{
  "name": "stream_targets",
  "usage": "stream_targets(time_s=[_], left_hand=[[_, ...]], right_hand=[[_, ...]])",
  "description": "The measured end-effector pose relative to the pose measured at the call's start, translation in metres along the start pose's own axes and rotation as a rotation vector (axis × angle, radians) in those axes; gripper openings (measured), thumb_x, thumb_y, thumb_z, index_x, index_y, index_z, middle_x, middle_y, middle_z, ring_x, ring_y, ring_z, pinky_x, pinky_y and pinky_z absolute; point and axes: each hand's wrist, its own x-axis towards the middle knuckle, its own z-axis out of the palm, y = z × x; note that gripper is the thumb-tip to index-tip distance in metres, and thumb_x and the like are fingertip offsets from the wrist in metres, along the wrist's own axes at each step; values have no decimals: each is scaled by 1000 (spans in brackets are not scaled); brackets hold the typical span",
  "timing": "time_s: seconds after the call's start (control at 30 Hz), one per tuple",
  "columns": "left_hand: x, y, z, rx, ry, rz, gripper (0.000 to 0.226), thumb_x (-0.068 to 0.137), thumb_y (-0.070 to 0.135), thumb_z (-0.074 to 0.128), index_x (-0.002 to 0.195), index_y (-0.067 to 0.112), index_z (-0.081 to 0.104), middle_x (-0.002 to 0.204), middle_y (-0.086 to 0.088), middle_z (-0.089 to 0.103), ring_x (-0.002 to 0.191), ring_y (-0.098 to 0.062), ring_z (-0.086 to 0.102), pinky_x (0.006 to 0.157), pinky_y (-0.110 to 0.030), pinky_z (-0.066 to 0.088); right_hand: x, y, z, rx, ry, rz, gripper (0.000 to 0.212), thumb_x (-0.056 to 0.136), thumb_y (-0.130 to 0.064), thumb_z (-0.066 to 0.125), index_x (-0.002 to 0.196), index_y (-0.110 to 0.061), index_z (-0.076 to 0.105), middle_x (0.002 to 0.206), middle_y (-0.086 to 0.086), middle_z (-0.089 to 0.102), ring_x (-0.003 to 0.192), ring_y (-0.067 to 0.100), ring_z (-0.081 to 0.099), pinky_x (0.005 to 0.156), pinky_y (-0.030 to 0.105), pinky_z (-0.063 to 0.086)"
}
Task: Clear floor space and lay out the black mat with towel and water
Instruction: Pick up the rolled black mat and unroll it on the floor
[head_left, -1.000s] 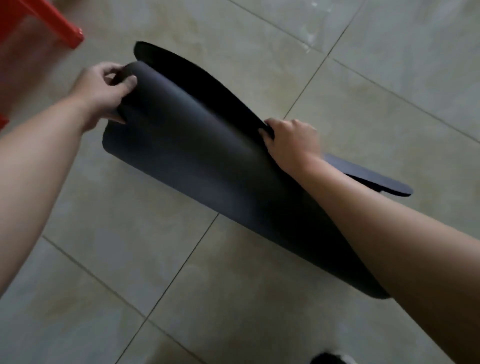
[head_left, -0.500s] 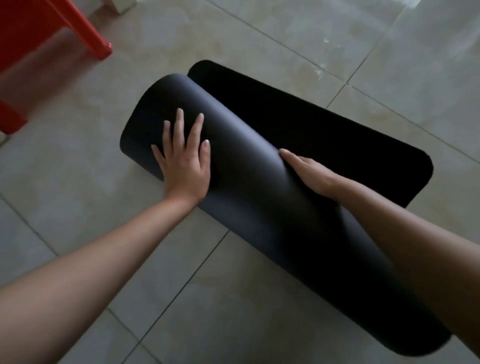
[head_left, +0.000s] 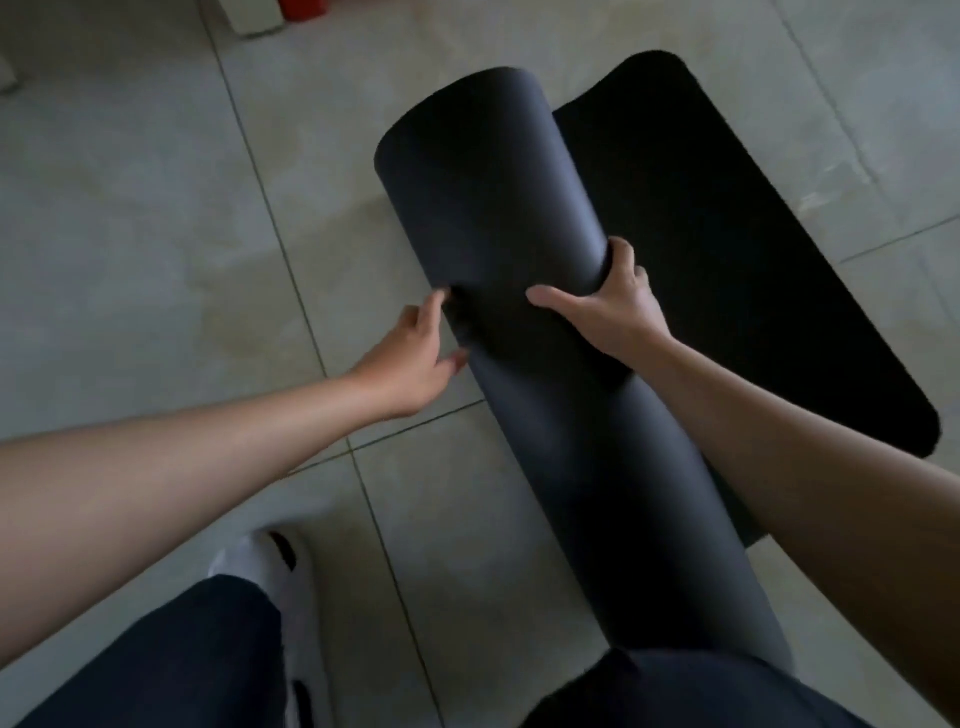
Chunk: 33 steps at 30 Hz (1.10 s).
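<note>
One mat (head_left: 483, 208): black, single, partly rolled, lying on the tiled floor (head_left: 130, 208) in front of the person.
Roll (head_left: 597, 467): one thick tube; its long axis runs from beside the person's right knee at the lower right up to the top centre of the view, leaning a little to the left as it recedes.
Far end of roll: rounded, pointing away from the person.
Flat part (head_left: 727, 260): one unrolled stretch, spread on the floor just right of the roll and joined to it; two rounded corners show, one far and one near.
Two hands: both bare, both on the middle of the roll.
Right hand (head_left: 618, 312): thumb laid across the top of the roll, fingers (head_left: 621, 254) curled over its far side, clamped on it.
Left hand (head_left: 410, 364): against the left flank of the roll, forefinger and thumb tip touching the mat, which is dented there; the other fingers are hidden, so whether they hold cannot be told.
Trouser legs (head_left: 182, 660): two, dark, at the bottom edge.
Shoe (head_left: 270, 566): one, white with dark slots, beside the left leg.
Top edge: one red object (head_left: 304, 8) and one pale block (head_left: 254, 21), both cut off.
</note>
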Motion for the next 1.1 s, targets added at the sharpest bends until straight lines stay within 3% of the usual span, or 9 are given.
stream_targets(time_s=[0.2,0.33,0.5,0.57,0.67,0.83,0.9,1.0,1.1], left_hand=[[-61,3,30,-377,-162,-79,99,83,50,65,151,29,-3,153,-6,28,131,-23,43,100,-31,40],[-56,-5,44,-599,37,-56,117,70,56,76,151,35,-7,156,1,16,140,-19,31,110,-34,33],[-33,-3,39,-565,159,13,130,64,53,81,150,32,-15,158,-3,-4,145,-26,18,116,-38,25],[-26,-6,31,-557,143,38,130,64,47,83,150,32,-14,158,-5,-4,144,-22,18,111,-26,20],[-22,-18,23,-607,128,78,125,68,39,83,151,34,-10,156,-4,7,142,-18,20,107,-21,19],[-40,-57,21,-713,116,68,124,56,55,82,150,41,1,156,5,21,138,-18,36,112,-44,36],[-52,-66,16,-739,135,45,123,54,53,80,150,36,4,154,8,26,133,-17,41,109,-38,39],[-69,-81,2,-932,247,-34,111,57,46,77,149,33,16,143,10,38,121,-14,49,100,-33,46],[-81,-107,-16,-1041,358,-158,105,58,50,74,148,30,23,136,10,44,114,-13,55,98,-37,48]], right_hand=[[3,-53,33,-35,75,42,122,54,-76,66,149,-27,9,147,9,32,132,34,36,104,56,34],[11,-66,58,-75,128,13,124,59,-80,62,152,-22,3,154,9,23,138,34,28,108,60,28],[5,-40,48,63,79,-65,83,81,-78,33,150,-39,11,155,1,29,134,28,39,105,40,35],[1,-22,37,175,15,61,67,91,-69,25,148,-36,24,151,5,38,131,27,43,104,35,32],[-10,-1,30,327,-149,319,71,90,-69,28,141,-21,45,141,5,49,127,26,48,113,36,29],[-22,0,52,332,-108,122,60,96,-59,29,142,-22,44,144,2,46,132,21,44,114,30,26],[-34,-8,68,322,-60,-32,48,99,-50,32,137,-26,49,140,0,51,126,16,47,106,24,30],[-40,-33,87,315,-46,-123,40,96,-47,40,110,-21,68,94,1,68,85,18,62,81,36,48],[-43,-74,104,321,-245,-113,35,98,-40,43,93,-12,62,71,1,57,52,13,55,53,27,47]])
